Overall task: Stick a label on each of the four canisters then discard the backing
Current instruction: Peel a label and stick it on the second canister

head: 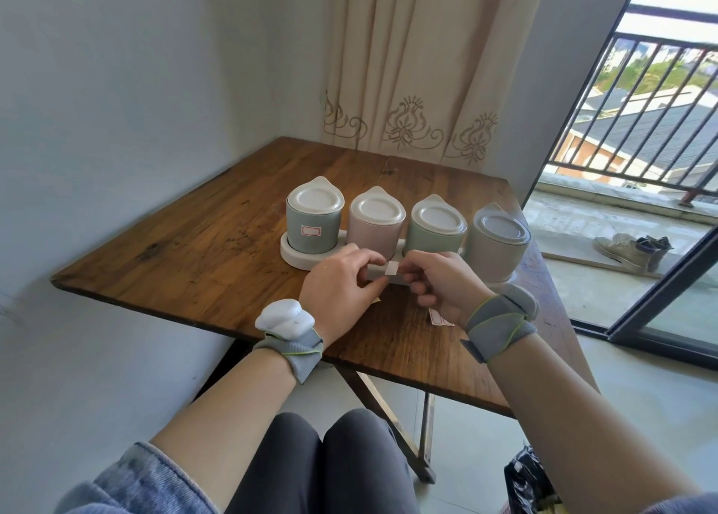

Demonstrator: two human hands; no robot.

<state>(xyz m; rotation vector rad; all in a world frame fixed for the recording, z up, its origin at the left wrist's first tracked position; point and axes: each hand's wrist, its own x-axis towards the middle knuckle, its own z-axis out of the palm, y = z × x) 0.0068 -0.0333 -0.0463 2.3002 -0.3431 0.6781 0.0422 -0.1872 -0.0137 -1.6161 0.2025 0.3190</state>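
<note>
Knees in dark trousers sit closest, w/ both forearms reaching out over the wooden bench. Left hand and right hand meet just in front of the white tray, each grip pinched shut on a small label sheet; a pale label corner sticks up btwn the fingertips. On the tray stand four lidded canisters in a row: blue-green canister at the left end, already wearing a red-bordered label; pink canister next; green canister after that; grey canister at the right end. Those three show no label from this side. Another red-edged label piece lies on the bench nearer than the tray, partly hidden under the right wrist strap. Left wrist carries a white device.
</note>
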